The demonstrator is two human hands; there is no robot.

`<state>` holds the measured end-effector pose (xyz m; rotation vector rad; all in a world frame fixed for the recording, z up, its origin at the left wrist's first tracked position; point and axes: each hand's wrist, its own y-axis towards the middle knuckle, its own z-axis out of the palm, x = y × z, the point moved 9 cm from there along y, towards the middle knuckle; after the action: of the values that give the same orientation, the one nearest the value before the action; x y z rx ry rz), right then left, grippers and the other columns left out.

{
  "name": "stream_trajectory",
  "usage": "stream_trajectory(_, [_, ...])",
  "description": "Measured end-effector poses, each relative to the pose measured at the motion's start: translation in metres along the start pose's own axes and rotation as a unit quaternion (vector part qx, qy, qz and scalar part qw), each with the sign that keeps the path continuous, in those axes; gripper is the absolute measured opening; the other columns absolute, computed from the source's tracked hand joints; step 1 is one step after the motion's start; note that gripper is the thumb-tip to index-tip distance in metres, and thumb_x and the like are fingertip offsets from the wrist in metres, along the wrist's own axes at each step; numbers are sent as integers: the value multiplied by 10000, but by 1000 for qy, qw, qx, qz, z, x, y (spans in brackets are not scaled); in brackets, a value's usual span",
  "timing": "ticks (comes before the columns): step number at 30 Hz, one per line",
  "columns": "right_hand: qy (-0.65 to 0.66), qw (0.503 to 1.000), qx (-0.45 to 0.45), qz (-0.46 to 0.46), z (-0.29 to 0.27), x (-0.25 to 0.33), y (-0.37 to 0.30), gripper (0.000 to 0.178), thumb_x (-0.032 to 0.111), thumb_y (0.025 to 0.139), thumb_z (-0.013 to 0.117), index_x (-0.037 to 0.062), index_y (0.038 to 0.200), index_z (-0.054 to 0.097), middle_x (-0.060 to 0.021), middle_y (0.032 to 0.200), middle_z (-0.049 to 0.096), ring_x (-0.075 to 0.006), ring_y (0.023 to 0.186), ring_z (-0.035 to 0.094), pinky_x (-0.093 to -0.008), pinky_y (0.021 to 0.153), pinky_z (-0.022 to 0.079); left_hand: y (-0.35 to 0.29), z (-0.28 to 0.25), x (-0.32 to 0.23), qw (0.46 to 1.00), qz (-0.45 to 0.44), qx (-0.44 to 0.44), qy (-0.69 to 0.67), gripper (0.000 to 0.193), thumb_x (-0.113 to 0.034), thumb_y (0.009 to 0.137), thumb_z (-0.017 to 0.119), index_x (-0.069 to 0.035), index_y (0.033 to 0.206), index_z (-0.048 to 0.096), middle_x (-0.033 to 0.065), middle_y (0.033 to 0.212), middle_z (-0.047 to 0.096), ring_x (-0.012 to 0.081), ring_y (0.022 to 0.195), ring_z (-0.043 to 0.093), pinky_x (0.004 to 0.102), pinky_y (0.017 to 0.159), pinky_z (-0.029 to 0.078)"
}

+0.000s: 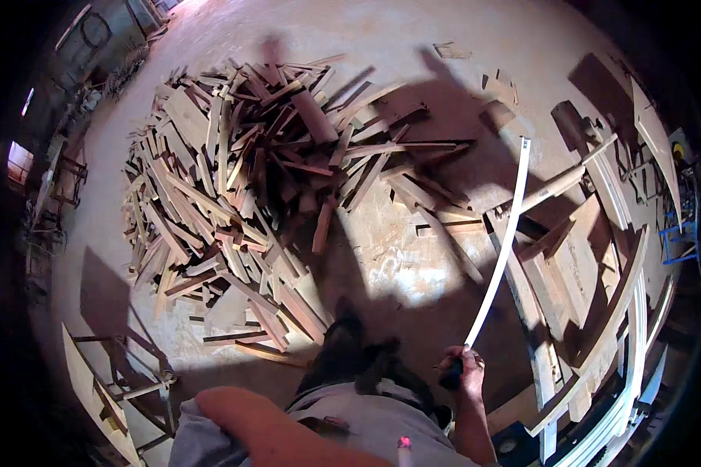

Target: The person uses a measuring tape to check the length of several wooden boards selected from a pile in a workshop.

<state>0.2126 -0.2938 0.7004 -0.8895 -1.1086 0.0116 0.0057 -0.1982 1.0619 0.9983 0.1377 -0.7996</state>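
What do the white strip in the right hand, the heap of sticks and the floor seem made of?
White strip: probably coated metal, perhaps plastic; narrow, smooth and evenly bright beyond the right hand, though glare hides detail.
Heap of sticks: wood, apparently raw and sawn; tan to reddish-brown, with straight edges and squared ends.
Floor: probably bare concrete, possibly packed earth; pale, blotchy and dusty-looking.
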Motion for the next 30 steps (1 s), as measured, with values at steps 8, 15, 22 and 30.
stream_trajectory(8, [-18,998,45,40,97,21,28,311,283,946,503,-9,884,591,-143,764,627,-215,566,617,-380,502,546,-27,-26,-80,998,12,-29,60,1223,-720,664,673,-35,1456,41,272,1497,104,455,1346,215,605,1035,288])
stream_trajectory(15, [-40,996,43,60,171,11,57,251,226,929,489,1,866,583,-136,751,629,-205,533,600,-357,468,521,-58,-41,-160,991,49,-52,117,1157,-697,683,676,4,1432,143,294,1464,178,460,1305,284,595,1007,320])
stream_trajectory(22, [-132,982,125,52,229,17,77,320,295,925,476,6,861,597,-122,653,610,-207,500,585,-327,462,500,-171,-45,-210,939,239,-145,199,794,-499,853,623,75,1349,388,296,1303,462,433,1173,502,514,912,468])
stream_trajectory(30, [-154,966,129,161,249,4,105,349,327,915,474,9,848,599,-126,657,616,-218,518,595,-333,474,501,-118,-55,-250,814,201,-271,473,411,-380,867,679,-13,711,577,116,639,596,198,509,578,305,460,476])
